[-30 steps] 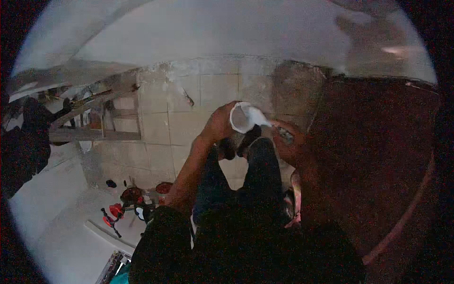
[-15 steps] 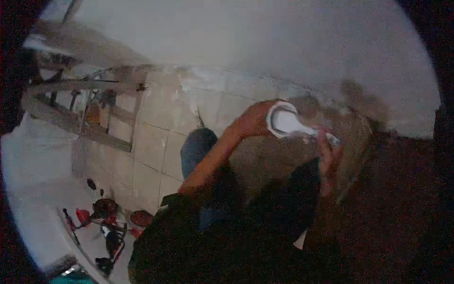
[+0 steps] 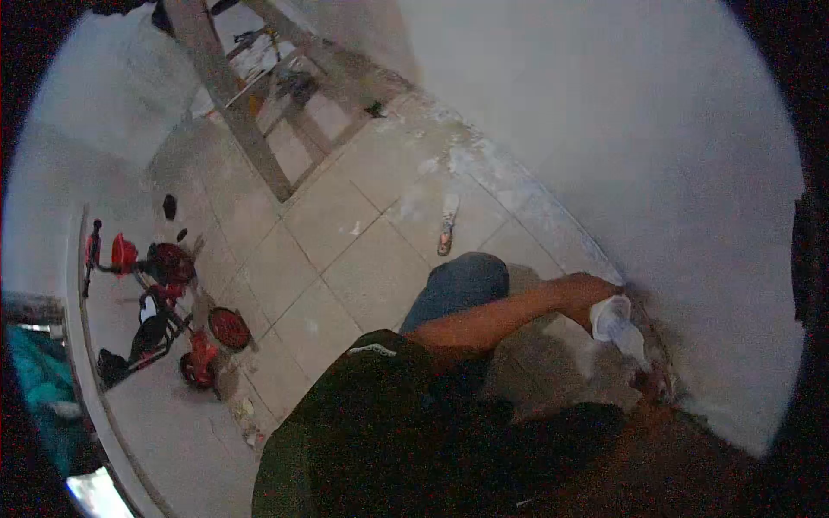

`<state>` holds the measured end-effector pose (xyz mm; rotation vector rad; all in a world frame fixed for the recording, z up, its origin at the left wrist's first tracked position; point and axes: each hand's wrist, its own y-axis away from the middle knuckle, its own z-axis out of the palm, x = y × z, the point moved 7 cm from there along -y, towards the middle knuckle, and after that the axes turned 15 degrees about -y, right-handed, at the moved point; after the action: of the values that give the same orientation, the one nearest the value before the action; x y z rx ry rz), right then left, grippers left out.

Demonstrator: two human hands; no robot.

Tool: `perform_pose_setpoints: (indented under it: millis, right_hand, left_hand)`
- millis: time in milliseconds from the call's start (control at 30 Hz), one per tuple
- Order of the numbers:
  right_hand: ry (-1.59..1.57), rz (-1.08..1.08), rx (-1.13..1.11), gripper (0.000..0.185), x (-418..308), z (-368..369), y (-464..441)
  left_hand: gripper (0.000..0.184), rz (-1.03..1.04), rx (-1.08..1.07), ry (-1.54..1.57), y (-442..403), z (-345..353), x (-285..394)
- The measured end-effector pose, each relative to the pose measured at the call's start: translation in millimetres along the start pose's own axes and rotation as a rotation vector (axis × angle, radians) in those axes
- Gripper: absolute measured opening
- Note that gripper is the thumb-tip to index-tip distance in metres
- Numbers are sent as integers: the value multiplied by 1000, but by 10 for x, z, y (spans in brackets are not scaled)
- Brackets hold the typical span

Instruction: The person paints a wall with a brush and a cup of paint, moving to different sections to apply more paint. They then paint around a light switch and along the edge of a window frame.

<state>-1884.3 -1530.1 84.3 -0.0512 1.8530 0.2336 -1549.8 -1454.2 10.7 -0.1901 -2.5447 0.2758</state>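
My left hand (image 3: pixel 584 293) is closed around a small white cup (image 3: pixel 610 318), held near the base of the wall. A pale flat tool like a spatula (image 3: pixel 632 345) reaches from the cup toward my right hand (image 3: pixel 653 383). That hand is dim and blurred, but its fingers appear wrapped round the tool's lower end. White material covers the tool, and what lies inside the cup cannot be made out. On the tiles beyond my knee lies another tool with a whitish end and a brownish handle (image 3: pixel 446 226).
A wooden ladder (image 3: pixel 250 129) stands at the upper left. White smears mark the tiled floor (image 3: pixel 345 250) along the wall (image 3: pixel 553 104). A red and black child's tricycle (image 3: pixel 164 302) is at the left, near a pale raised edge (image 3: pixel 82 371) with teal cloth (image 3: pixel 39 388) beyond.
My view has turned, so ladder and tricycle appear shifted and rotated. Both hands, with cup and tool, now appear lower and farther right, close to the wall's base.
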Motion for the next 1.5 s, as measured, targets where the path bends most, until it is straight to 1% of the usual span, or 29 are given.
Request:
perform_pose_setpoints:
  millis: [167,200,267,300,367,400,467,567,600,667,700,767,800,867,900,967,1000,1067,1100,1167,1200,1267,1300,1367,1400,1433,1467,1500]
  right_hand:
    - [16,0,10,44,-120,19,-78]
    - [8,-3,12,44,-135,62,-70]
    - [9,-9,8,44,-126,130,-98]
    - [8,-12,17,44,-133,135,-100]
    - [4,-26,19,44,-122,183,-156]
    - [4,-26,22,44,-135,170,-142]
    - [0,-30,21,44,-135,169,-168]
    - [-7,-33,39,44,-128,73,-131]
    - [-11,-35,42,44,-129,57,-118]
    - [-10,-40,42,44,-99,41,-121]
    - [-7,-42,49,44,-101,33,-112]
    - [-5,-39,66,44,-105,-26,-85]
    - [-7,-41,71,44,-111,-37,-69]
    - [-11,-36,90,44,-92,-95,-57]
    - [-13,-38,93,44,-96,-110,-53]
    - [-19,-36,98,45,-92,-102,-32]
    - [-21,-31,102,45,-88,-105,-15]
    - [-25,-30,107,45,-87,-101,26]
    - [-23,-29,105,45,-52,-92,34]
    - [-21,-36,101,45,-72,-52,37]
    - [-28,-34,108,45,-56,-44,50]
    - [-30,-39,111,45,-74,-13,64]
    - [-29,-40,108,45,-83,3,70]
    - [-33,-38,113,45,-45,11,74]
    - [-38,-32,123,45,-46,0,103]
    - [-34,-31,127,45,-33,-6,106]
    - [-37,-31,130,45,-32,-22,119]
    - [-32,-27,134,45,-20,-31,129]
  left_hand:
    - [104,-11,-133,241,-198,-384,178]
    - [104,-9,-126,233,-186,-344,120]
    - [92,16,88,242,-139,-371,20]
    - [92,19,90,236,-151,-380,6]
    - [118,-81,-76,155,-233,-252,-116]
    - [118,-76,-72,151,-265,-264,-107]
    - [124,-55,-120,55,-305,-180,-54]
    - [124,-15,-121,128,-382,32,-45]
    - [124,-7,-122,127,-407,115,-103]
    - [121,61,-26,145,-416,216,-154]
    - [121,61,-30,152,-417,309,-174]
    - [121,77,39,73,-391,201,-138]
    - [121,87,31,81,-409,168,-114]
    - [108,22,-157,168,-451,60,-39]
    - [108,34,-161,168,-412,-60,26]
    - [104,0,-19,189,-344,-273,53]
    - [104,3,-22,193,-356,-229,47]
    - [119,25,35,122,-389,-153,52]
    - [119,33,31,130,-419,-57,49]
    - [104,23,-140,209,-394,-339,193]
    - [104,27,-144,214,-390,-278,184]
    - [101,13,-26,158,-379,-170,82]
    - [101,18,-32,164,-391,-86,54]
    - [86,17,-30,102,-414,-63,50]
    - [86,21,-34,107,-401,-87,36]
    - [91,18,-77,150,-333,-386,131]
    - [95,14,-120,194,-311,-542,183]
    - [95,21,-124,199,-331,-488,160]
